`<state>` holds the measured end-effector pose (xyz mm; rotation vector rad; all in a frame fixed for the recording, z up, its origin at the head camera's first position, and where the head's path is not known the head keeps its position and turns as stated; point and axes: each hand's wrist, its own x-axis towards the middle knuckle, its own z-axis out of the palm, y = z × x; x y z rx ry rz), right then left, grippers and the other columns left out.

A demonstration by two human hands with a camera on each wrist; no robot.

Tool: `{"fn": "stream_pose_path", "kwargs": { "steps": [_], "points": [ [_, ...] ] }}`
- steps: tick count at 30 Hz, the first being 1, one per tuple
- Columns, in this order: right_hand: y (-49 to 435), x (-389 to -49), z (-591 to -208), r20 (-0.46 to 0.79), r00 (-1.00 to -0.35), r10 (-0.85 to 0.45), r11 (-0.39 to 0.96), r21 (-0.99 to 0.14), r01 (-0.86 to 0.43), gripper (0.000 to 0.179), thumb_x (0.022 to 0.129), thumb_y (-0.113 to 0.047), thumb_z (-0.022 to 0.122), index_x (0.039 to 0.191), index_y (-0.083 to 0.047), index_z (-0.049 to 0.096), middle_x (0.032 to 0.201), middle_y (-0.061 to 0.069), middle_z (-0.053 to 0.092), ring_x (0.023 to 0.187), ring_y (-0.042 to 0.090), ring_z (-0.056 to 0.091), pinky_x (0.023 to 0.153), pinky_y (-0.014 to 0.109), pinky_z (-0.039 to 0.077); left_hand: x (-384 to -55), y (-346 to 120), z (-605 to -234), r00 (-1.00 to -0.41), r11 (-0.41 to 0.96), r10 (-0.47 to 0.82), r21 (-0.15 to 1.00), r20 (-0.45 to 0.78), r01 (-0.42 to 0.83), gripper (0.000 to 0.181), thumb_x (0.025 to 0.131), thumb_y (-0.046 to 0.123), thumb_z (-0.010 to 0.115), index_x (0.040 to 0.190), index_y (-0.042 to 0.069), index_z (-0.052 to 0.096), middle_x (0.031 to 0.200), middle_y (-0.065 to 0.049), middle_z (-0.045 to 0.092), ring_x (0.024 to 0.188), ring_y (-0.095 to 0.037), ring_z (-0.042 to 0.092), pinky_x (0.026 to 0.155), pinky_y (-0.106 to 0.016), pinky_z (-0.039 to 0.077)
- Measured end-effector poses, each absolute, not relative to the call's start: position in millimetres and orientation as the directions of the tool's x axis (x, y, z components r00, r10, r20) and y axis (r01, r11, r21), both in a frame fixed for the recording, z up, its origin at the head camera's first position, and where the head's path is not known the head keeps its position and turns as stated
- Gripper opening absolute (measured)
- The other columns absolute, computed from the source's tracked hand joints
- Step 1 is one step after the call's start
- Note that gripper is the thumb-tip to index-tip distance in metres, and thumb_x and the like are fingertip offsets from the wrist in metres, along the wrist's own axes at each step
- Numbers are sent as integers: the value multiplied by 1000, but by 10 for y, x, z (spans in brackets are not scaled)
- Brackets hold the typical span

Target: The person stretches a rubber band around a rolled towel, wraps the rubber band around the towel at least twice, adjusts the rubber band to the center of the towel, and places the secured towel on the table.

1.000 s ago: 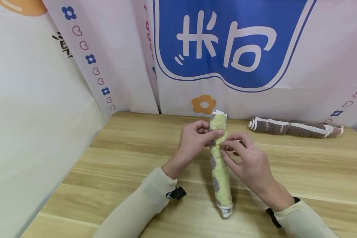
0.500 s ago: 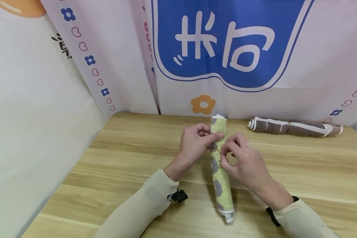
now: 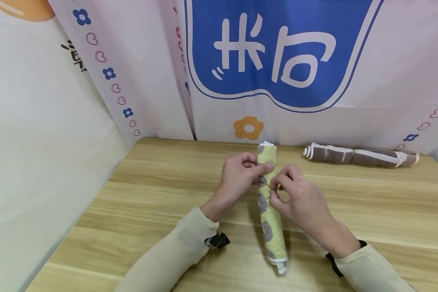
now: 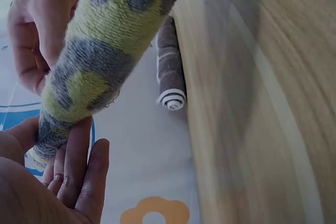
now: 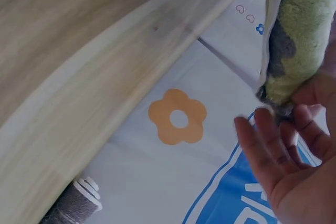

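Note:
A rolled towel (image 3: 275, 223), yellow-green with grey patches and white ends, stands out lengthwise over the table in the head view. My left hand (image 3: 236, 178) grips its upper part, the thumb across the front and the fingers behind. Just below that thumb, a thin yellowish band (image 3: 267, 185) runs over the towel. Its right end is pinched between the thumb and index finger of my right hand (image 3: 306, 198). In the left wrist view, the same towel (image 4: 100, 61) slants up from my left fingers; the band is not visible there.
A brown rolled towel (image 3: 372, 157) with white stripes lies at the back right of the wooden table (image 3: 142, 202). Behind the table's back edge hangs a printed sheet (image 3: 219, 117) with a blue emblem and an orange flower.
Both hands and the towel have come slightly nearer the person, and the towel has turned a little, with more grey patches facing up. The right fingers have drawn the band slightly downward.

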<state>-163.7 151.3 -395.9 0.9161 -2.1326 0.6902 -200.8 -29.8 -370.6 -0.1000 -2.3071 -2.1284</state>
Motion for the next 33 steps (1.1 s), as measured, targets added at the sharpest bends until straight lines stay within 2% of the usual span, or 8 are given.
{"fn": "stream_pose_path", "kwargs": {
  "steps": [5,12,15,18,21,24,28,33],
  "points": [
    [1511,-1656,-3980,741,-516,-430,532,-254,-808,22,73,4,73,87,-12,67,98,5,59,73,16,67,56,28,57,-2053,-340,-3712,-999,61,33,997,43,45,26,85,22,92,92,6,72,84,-6,76,70,-16,70,67,-35,63],
    [1482,-1634,-4012,705,-548,-450,471,-334,-816,26,74,9,73,89,-11,66,102,6,58,76,19,66,64,27,61,-2107,-415,-3717,-997,13,45,998,55,56,26,88,21,88,96,4,71,87,-8,77,74,-18,73,69,-34,63],
    [1516,-1636,-3980,718,-574,-394,467,-381,-798,26,75,13,72,91,-7,66,101,4,59,78,19,69,66,23,61,-2120,-428,-3743,-988,-19,127,996,85,83,27,91,25,86,102,4,71,92,-10,76,74,-18,73,72,-36,64],
    [1550,-1644,-3949,733,-603,-315,453,-442,-774,27,77,18,71,93,-3,66,100,4,60,79,17,70,67,19,60,-2156,-455,-3785,-957,-62,259,991,129,117,31,97,25,79,115,2,70,101,-13,75,81,-20,73,78,-40,64],
    [1568,-1649,-3941,735,-625,-261,438,-487,-756,29,78,22,72,94,0,65,101,5,61,81,18,71,68,19,59,-2192,-484,-3824,-919,-83,377,992,118,93,39,100,22,73,132,0,67,111,-14,74,92,-20,73,85,-42,63],
    [1566,-1650,-3953,727,-643,-241,439,-509,-740,28,79,22,72,97,1,66,104,7,62,83,23,72,69,18,59,-2213,-493,-3846,-900,-74,429,996,76,48,46,100,20,73,141,0,64,118,-13,74,99,-20,72,87,-41,62],
    [1550,-1643,-3963,738,-635,-229,452,-497,-741,27,82,18,77,102,1,67,109,11,63,86,26,72,72,19,59,-2213,-471,-3835,-913,-58,406,998,47,25,41,97,18,79,133,2,69,115,-11,75,98,-19,72,85,-39,62],
    [1528,-1635,-3950,790,-565,-239,485,-407,-774,32,78,10,87,106,0,73,110,14,65,86,25,72,73,21,60,-2169,-420,-3781,-946,-35,322,999,38,29,28,92,19,85,114,4,75,101,-9,75,83,-16,71,79,-37,63]
  ]
}}
